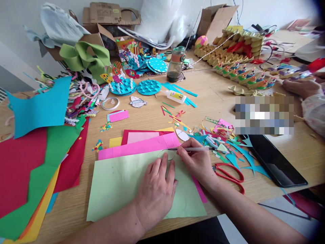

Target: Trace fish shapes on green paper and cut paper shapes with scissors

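A light green paper sheet (114,189) lies over pink paper (137,145) in front of me. My left hand (157,184) rests on the sheet, palm down, fingers spread, its fingertips beside a thin drawn oval outline. In my right hand (196,164) is a slim pen (195,148), held between thumb and fingers, its tip pointing left at the top of the outline. A small white paper fish shape (182,135) lies just past the sheet's upper edge. Red-handled scissors (230,174) sit to the right of my right hand, their blades partly hidden.
Stacked coloured papers (20,169) cover the left side. A glue bottle (175,96), drinking bottle (176,64) and blue discs (149,87) stand or lie farther back. Paper scraps (232,159) and a black phone (276,161) are at right; another person's hand (302,87) touches egg-carton pieces.
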### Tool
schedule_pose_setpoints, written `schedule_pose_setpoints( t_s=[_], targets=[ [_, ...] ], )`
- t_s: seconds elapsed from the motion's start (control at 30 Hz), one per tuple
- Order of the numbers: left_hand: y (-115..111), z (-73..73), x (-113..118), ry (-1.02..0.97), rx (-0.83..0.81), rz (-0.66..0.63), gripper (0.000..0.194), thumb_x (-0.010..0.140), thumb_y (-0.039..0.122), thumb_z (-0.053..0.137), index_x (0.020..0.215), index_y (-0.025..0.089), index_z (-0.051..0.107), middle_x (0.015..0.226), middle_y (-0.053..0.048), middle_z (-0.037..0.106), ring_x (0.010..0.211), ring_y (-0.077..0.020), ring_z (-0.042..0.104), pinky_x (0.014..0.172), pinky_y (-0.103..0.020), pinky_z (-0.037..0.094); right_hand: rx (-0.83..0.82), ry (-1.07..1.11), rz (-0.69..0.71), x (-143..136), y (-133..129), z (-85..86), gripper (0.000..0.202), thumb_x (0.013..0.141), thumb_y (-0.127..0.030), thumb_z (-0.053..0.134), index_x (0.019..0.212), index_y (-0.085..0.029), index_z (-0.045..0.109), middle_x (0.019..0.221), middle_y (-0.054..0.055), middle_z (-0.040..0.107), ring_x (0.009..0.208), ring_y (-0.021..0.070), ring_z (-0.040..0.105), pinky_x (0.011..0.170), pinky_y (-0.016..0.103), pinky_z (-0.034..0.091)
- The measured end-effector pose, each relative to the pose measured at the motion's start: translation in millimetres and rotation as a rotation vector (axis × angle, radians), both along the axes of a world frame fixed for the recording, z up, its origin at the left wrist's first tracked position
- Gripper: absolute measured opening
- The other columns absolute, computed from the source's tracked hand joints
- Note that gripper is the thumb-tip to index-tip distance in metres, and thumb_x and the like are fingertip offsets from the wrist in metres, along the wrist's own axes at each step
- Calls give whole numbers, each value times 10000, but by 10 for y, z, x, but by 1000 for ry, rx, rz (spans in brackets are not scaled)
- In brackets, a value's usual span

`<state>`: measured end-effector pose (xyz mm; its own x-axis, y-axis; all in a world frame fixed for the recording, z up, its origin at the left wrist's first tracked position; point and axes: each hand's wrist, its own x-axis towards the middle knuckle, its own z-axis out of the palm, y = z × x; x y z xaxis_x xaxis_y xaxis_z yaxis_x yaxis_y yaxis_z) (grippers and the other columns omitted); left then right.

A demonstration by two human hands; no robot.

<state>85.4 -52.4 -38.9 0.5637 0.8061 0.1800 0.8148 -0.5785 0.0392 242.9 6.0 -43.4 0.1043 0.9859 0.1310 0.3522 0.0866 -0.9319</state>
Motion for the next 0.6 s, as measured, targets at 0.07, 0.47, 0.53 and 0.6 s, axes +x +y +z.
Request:
schedule_pose_setpoints(
  t_s=[0.07,0.47,0.53,0.6],
  targets=[
    [-1,0,1,0,-3,1,460,924,323,449,1321,96,497,1409,-198,451,1220,-307,480,948,-421,413,13,-7,-4,4,-2,-6,182,803,-246,592,655,-210,494,595,-19,507,526,117,441,469,239,366],
    [8,-18,-1,2,-3,0,463,930,328,437,1329,99,489,1412,-198,446,1226,-312,476,948,-429,410,34,-13,-2,5,6,5,163,800,-201,575,659,-210,493,610,-19,514,544,122,455,497,251,373],
    [7,-12,1,4,0,0,460,927,328,443,1323,98,496,1409,-197,450,1221,-311,479,944,-427,414,29,-9,-3,6,4,4,161,802,-200,572,661,-209,495,611,-18,513,545,123,457,497,252,374],
    [2,-10,2,5,5,-2,460,924,328,450,1318,96,500,1406,-200,453,1219,-310,480,942,-424,415,27,-7,-5,7,0,3,158,806,-202,570,666,-207,498,614,-17,512,548,122,459,499,251,376]
  ],
)
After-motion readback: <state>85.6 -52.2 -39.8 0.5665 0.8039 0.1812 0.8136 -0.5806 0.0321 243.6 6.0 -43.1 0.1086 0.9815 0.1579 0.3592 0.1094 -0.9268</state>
